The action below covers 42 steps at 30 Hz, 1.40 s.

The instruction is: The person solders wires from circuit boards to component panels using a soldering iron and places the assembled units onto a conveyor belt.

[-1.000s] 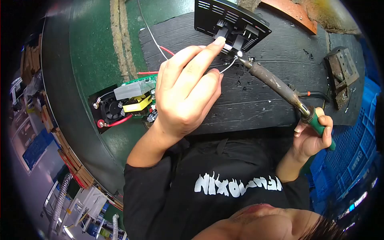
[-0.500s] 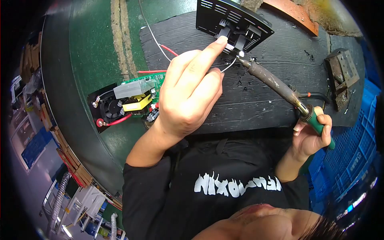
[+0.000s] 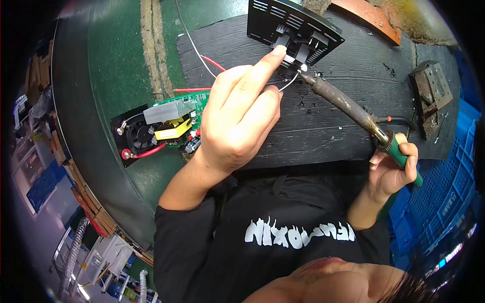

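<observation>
My left hand [image 3: 240, 111] is closed around a thin silver solder wire [image 3: 289, 84], its end reaching the soldering iron's tip. The left index finger stretches out and rests on parts at the back of a black slotted panel [image 3: 295, 22], which stands tilted on the mat. My right hand [image 3: 391, 169] grips the green handle of a soldering iron [image 3: 346, 101]. The iron's tip touches or nearly touches a white bit at the panel's lower edge. Left of my left hand lies a green circuit board [image 3: 202, 103] with red wires; the hand hides part of it.
A black fan [image 3: 140, 137] and yellow transformer [image 3: 173, 132] sit by the board. A black mat [image 3: 323, 136] covers part of the green bench [image 3: 111, 60]. At right are a metal bracket [image 3: 432, 96] and blue crates [image 3: 434, 197]; an orange strip [image 3: 371, 20] lies at the back.
Almost nothing differs. The soldering iron and my right hand have shifted very slightly; my left hand stays on the panel.
</observation>
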Available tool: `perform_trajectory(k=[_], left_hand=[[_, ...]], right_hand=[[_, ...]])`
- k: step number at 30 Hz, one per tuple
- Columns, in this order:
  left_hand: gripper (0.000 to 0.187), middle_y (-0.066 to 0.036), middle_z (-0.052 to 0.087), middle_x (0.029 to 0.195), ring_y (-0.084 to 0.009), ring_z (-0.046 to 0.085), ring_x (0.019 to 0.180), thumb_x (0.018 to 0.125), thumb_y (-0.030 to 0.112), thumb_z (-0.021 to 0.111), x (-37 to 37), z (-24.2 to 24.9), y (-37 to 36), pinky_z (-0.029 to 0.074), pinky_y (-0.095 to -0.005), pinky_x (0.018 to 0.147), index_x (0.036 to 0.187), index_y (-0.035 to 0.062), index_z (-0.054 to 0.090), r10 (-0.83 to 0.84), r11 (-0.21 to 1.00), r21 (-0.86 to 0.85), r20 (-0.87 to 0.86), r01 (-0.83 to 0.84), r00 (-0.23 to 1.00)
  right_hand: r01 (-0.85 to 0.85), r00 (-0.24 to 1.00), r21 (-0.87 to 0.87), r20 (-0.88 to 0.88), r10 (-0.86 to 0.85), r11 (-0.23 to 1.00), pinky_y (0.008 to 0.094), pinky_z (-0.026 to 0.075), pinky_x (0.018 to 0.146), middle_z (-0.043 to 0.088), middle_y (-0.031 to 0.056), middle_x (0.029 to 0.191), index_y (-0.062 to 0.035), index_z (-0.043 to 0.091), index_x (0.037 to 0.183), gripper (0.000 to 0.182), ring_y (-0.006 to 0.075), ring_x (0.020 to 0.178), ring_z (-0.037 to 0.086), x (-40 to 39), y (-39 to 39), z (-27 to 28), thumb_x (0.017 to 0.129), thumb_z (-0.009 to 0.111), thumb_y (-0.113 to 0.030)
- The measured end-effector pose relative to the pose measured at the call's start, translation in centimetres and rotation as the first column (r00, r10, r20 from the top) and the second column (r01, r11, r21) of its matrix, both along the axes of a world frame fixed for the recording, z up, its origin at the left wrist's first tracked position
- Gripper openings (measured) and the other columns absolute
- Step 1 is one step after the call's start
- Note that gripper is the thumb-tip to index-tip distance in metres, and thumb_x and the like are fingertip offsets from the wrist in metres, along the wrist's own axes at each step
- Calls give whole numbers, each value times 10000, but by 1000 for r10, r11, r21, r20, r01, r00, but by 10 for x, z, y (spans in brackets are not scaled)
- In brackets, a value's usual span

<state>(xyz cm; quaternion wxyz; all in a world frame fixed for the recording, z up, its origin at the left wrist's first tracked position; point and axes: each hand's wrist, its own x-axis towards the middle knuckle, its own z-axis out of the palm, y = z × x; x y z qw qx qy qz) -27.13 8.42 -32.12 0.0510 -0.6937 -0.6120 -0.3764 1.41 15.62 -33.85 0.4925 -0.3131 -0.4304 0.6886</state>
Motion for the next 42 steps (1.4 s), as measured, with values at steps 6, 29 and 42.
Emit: perform_trajectory(k=[6,29,42], left_hand=[[214,-214,644,1095,-253,597,833,573,-80,709,0,1,0,490,-307,740,762,-46,614,1,1000,-5,-2,-1,1000],[205,-224,647,1080,-265,600,809,581,-100,688,-1,-2,1,492,-310,716,743,-38,579,-5,1000,31,4,4,1000],[259,-238,639,1088,-241,593,744,626,-128,668,-3,-7,2,489,-311,697,831,-28,543,-28,998,61,39,26,999]], right_hand=[[-45,999,13,3,45,999,231,407,379,559,162,841,-58,593,1031,361,190,477,515,1,0,-1,931,416,-357],[-34,999,7,-1,34,999,224,409,379,559,167,845,-52,598,1032,372,189,489,523,2,0,-1,935,397,-349],[-23,1000,14,-10,23,1000,216,410,377,573,176,874,-62,602,1029,380,191,495,530,4,-2,0,933,396,-366]])
